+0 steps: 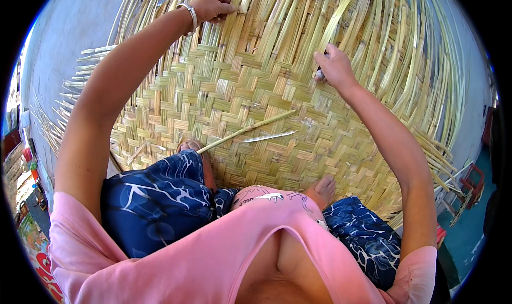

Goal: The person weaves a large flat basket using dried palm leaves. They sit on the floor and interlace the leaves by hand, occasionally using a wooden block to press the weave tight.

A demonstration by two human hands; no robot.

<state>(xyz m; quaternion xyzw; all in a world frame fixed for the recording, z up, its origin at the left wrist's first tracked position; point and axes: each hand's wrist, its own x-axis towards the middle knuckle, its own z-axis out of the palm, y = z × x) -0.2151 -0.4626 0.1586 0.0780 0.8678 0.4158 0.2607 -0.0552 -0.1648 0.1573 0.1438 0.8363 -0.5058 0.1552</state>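
Observation:
A large mat (256, 99) of flat yellow-green split reed strips is spread before me, tightly woven in its nearer part. Beyond the weave, long loose strips (397, 43) fan out to the far side. My left hand (213, 6), with a bracelet at the wrist, is closed at the far left, its fingertips pinching strips there. Nearer and to the right, my right hand (336, 67) is closed round a pale strip (341, 19) at the weave's edge. A small dark, shiny thing shows under its fingers; its kind is unclear.
A round green stalk (248, 129) and a thin whitish sliver (271, 136) lie loose on the weave. My bare feet (321, 189) rest on the mat's near part. Strip ends stick out at the left (96, 56) over grey floor (53, 48). A reddish frame (472, 181) stands at right.

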